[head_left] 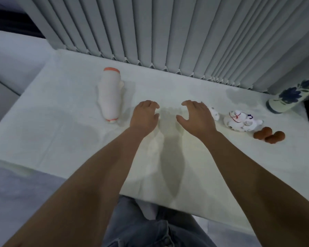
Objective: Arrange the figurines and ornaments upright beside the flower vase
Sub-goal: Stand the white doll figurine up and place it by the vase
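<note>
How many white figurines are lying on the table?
3: a tall white orange-trimmed figurine on the left, a small spotted one partly hidden behind the right hand, a painted white one further right.

Two bare arms with no sleeves, a left hand (pixel 144 116) and a right hand (pixel 196 116), and blue jeans (pixel 137 227).

White cloth (pixel 64 125), matt and faintly creased, covers the tabletop. The flower vase (pixel 291 97) and white figurine (pixel 239 122) look like glossy glazed ceramic. The brown ornament (pixel 269 135) appears smooth, matt. Grey blinds (pixel 168 32) look like fabric.
</note>
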